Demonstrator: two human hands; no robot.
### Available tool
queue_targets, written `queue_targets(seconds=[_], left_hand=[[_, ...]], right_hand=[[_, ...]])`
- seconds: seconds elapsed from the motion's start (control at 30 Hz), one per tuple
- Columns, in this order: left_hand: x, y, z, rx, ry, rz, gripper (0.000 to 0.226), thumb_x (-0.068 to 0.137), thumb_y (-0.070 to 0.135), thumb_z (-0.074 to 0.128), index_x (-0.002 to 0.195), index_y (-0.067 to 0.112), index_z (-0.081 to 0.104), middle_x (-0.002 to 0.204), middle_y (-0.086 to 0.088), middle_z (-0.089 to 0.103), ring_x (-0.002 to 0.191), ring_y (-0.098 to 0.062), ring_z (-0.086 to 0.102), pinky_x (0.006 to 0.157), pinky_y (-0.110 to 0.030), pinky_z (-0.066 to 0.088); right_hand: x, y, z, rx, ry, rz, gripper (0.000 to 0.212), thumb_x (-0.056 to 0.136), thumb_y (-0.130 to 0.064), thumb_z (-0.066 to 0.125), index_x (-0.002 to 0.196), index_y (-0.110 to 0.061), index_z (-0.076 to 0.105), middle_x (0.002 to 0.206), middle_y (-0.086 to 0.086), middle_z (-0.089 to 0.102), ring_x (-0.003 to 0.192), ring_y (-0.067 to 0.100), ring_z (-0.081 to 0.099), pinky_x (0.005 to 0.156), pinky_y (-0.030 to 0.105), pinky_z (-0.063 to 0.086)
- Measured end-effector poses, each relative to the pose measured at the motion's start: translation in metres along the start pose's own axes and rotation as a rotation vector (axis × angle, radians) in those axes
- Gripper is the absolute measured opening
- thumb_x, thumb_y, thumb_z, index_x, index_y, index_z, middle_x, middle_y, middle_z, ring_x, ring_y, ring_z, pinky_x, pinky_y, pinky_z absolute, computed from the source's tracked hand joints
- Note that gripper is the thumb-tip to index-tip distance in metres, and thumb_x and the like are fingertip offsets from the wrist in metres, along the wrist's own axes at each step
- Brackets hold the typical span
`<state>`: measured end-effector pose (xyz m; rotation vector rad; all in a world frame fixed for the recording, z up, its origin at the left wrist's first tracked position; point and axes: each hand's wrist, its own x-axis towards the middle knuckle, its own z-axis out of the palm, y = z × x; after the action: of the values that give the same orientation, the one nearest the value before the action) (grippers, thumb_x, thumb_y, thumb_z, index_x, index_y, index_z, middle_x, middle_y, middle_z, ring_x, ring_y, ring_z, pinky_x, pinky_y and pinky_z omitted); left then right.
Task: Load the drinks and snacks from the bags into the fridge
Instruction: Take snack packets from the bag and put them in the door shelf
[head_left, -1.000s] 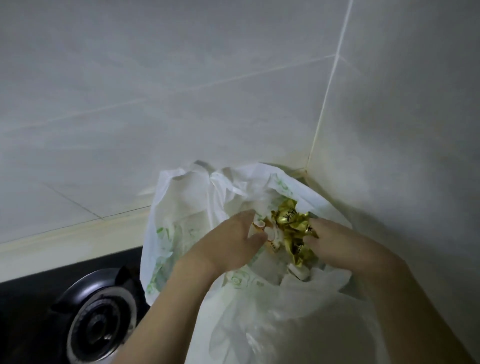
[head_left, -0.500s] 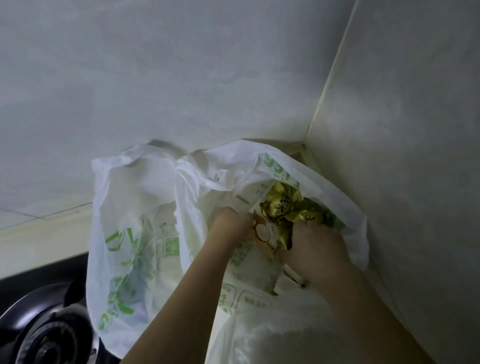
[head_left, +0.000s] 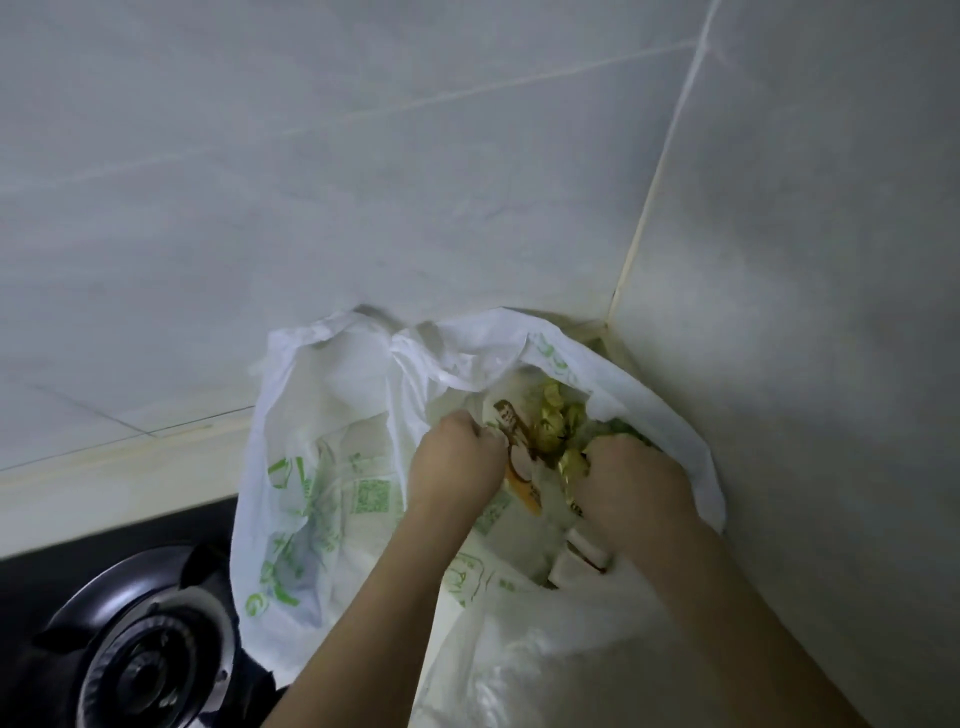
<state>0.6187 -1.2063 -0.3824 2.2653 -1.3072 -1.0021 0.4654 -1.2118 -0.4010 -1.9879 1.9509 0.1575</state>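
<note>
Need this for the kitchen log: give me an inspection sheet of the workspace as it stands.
Surface: pale counter edge along the tiled wall.
Job's things: white plastic bag with green print, mouth open; gold-wrapped snacks and a white and orange packet inside.
Clutter: nothing seen.
Hands: left hand and right hand both inside the bag, fingers curled among the contents; exactly what each grips cannot be told.
Cables: nothing seen.
Surroundings: black gas burner lower left; tiled wall corner behind the bag. No fridge in view.
</note>
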Motion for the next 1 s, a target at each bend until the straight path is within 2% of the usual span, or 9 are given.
queue_targets(seconds=[0.07, 0.17, 0.3, 0.37, 0.43, 0.53, 0.7, 0.83, 1.0], left_hand=[[-0.02, 0.006, -0.017, 0.0, 0.055, 0.069, 0.019, 0.093, 0.015, 0.044, 0.085, 0.003, 0.056, 0.078, -0.009, 0.063, 0.062, -0.022, 0.052, 0.051, -0.029, 0.036], [-0.057, 0.01, -0.051, -0.019, 0.159, 0.158, 0.018, 0.093, 0.015, 0.044, 0.082, 0.005, 0.055, 0.075, -0.007, 0.063, 0.063, -0.023, 0.054, 0.052, -0.031, 0.037], [-0.107, 0.005, -0.09, -0.117, 0.264, 0.212, 0.02, 0.094, 0.017, 0.045, 0.079, 0.014, 0.057, 0.074, 0.001, 0.066, 0.055, -0.015, 0.051, 0.052, -0.027, 0.035], [-0.133, -0.001, -0.107, -0.177, 0.316, 0.245, 0.021, 0.095, 0.017, 0.045, 0.081, 0.017, 0.061, 0.078, 0.003, 0.068, 0.054, -0.014, 0.052, 0.052, -0.027, 0.039], [-0.155, -0.011, -0.122, -0.278, 0.38, 0.262, 0.022, 0.094, 0.019, 0.047, 0.079, 0.021, 0.061, 0.082, 0.001, 0.067, 0.061, -0.015, 0.059, 0.06, -0.034, 0.052], [-0.189, -0.027, -0.141, -0.412, 0.461, 0.268, 0.023, 0.096, 0.022, 0.047, 0.078, 0.025, 0.062, 0.092, 0.008, 0.07, 0.08, -0.021, 0.068, 0.075, -0.048, 0.059], [-0.238, -0.053, -0.172, -0.583, 0.567, 0.258, 0.022, 0.099, 0.02, 0.047, 0.081, 0.022, 0.06, 0.083, 0.006, 0.073, 0.079, -0.025, 0.071, 0.072, -0.052, 0.06], [-0.276, -0.08, -0.196, -0.652, 0.662, 0.23, 0.021, 0.1, 0.02, 0.047, 0.083, 0.022, 0.059, 0.082, 0.001, 0.073, 0.079, -0.019, 0.072, 0.074, -0.049, 0.061], [-0.321, -0.128, -0.227, -0.744, 0.779, 0.185, 0.024, 0.099, 0.02, 0.049, 0.077, 0.025, 0.059, 0.078, -0.001, 0.071, 0.076, -0.026, 0.071, 0.068, -0.056, 0.06]], right_hand=[[-0.012, -0.005, -0.015, 0.029, 0.059, -0.01, 0.018, 0.094, -0.025, 0.052, 0.084, -0.016, 0.064, 0.081, 0.001, 0.061, 0.072, 0.019, 0.056, 0.061, 0.024, 0.037], [-0.039, -0.013, -0.043, 0.086, 0.094, -0.052, 0.019, 0.092, -0.029, 0.051, 0.086, -0.015, 0.061, 0.088, 0.003, 0.06, 0.078, 0.024, 0.059, 0.063, 0.027, 0.038], [-0.083, -0.027, -0.077, 0.136, 0.145, -0.146, 0.025, 0.093, -0.033, 0.046, 0.078, -0.014, 0.053, 0.074, -0.001, 0.049, 0.072, 0.024, 0.053, 0.056, 0.029, 0.036], [-0.107, -0.038, -0.09, 0.155, 0.187, -0.194, 0.029, 0.094, -0.033, 0.043, 0.072, -0.014, 0.05, 0.072, -0.001, 0.048, 0.069, 0.024, 0.052, 0.053, 0.03, 0.033], [-0.128, -0.049, -0.101, 0.172, 0.227, -0.225, 0.033, 0.094, -0.033, 0.042, 0.065, -0.016, 0.041, 0.071, 0.0, 0.045, 0.072, 0.027, 0.051, 0.056, 0.031, 0.034], [-0.155, -0.066, -0.115, 0.188, 0.274, -0.288, 0.036, 0.095, -0.029, 0.039, 0.061, -0.016, 0.032, 0.067, -0.001, 0.037, 0.073, 0.029, 0.045, 0.058, 0.031, 0.031], [-0.195, -0.102, -0.129, 0.215, 0.349, -0.404, 0.036, 0.093, -0.027, 0.041, 0.061, -0.014, 0.034, 0.07, 0.001, 0.041, 0.07, 0.027, 0.043, 0.05, 0.031, 0.022], [-0.229, -0.134, -0.129, 0.262, 0.416, -0.482, 0.034, 0.089, -0.027, 0.045, 0.059, -0.012, 0.039, 0.067, 0.001, 0.042, 0.067, 0.027, 0.044, 0.049, 0.031, 0.022], [-0.275, -0.178, -0.123, 0.268, 0.393, -0.59, 0.035, 0.088, -0.026, 0.047, 0.058, -0.012, 0.037, 0.059, 0.001, 0.039, 0.053, 0.018, 0.035, 0.046, 0.029, 0.023]])
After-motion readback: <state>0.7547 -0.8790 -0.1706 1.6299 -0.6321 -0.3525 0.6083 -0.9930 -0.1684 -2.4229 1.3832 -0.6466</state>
